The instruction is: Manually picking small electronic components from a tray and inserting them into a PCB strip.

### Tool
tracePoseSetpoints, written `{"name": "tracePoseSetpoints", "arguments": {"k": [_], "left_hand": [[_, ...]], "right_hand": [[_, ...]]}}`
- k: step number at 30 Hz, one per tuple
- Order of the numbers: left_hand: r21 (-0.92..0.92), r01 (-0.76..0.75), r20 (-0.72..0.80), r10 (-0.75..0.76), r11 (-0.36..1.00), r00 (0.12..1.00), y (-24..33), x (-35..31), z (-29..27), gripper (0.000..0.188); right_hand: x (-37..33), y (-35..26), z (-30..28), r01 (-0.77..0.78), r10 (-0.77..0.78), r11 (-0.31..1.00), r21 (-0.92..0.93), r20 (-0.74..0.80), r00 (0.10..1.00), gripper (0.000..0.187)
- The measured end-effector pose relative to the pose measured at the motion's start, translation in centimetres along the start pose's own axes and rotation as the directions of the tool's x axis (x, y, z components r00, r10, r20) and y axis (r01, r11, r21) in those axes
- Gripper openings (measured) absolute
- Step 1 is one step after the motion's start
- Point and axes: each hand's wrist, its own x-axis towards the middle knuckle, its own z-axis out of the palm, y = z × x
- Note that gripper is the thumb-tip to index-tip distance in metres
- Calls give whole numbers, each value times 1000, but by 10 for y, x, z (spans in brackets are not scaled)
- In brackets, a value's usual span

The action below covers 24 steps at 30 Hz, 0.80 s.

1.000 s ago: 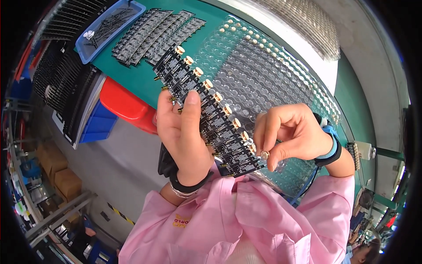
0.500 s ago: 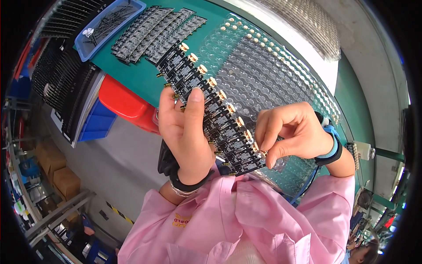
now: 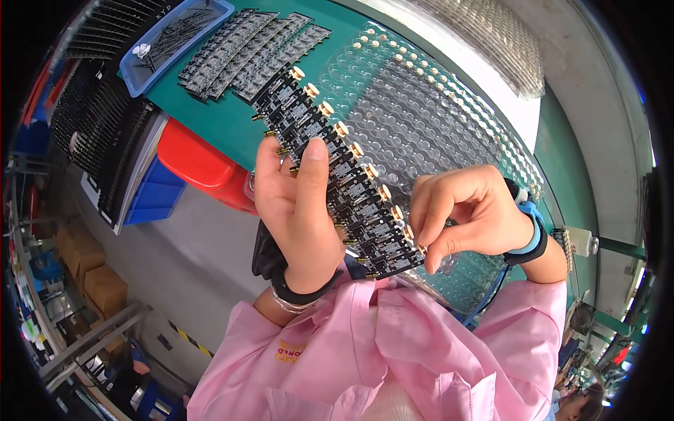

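Black board strip [image 3: 358, 202] pinched by left hand [image 3: 298, 210]; right hand [image 3: 472, 216] pinching disc [image 3: 422, 249], nearer strip's edge than before.

The right hand [image 3: 472, 212] mostly hides a round part [image 3: 422, 248] at the near corner of the board strip [image 3: 342, 170], whose markings look illegible.

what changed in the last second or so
The left hand has shifted the circuit board strip slightly right and forward, bringing its near end to the small round part pinched in the right hand. Nothing was visibly let go. The right hand stayed nearly in place; the loose boards and blue tray look unchanged.
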Motion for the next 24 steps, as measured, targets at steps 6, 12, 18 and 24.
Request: {"name": "tracePoseSetpoints", "arguments": {"k": [6, 12, 18, 24], "left_hand": [[-17, 5, 12, -5, 1000, 1000, 1, 0, -1, 11], [1, 14, 6, -14, 1000, 1000, 1, -1, 1, 11], [-6, -10, -24, 10, 1000, 1000, 0, -2, 2, 12], [-12, 1, 2, -1, 1000, 1000, 1, -1, 1, 11]], "right_hand": [[-4, -5, 3, -93, 96, 994, 64, -40, 995, 19], [-7, -4, 8, -227, 245, 949, 219, -56, 968, 23], [-8, -2, 13, -235, 249, 963, 129, -102, 963, 26], [-9, -2, 15, -271, 285, 957, 107, -149, 947, 29]]}}
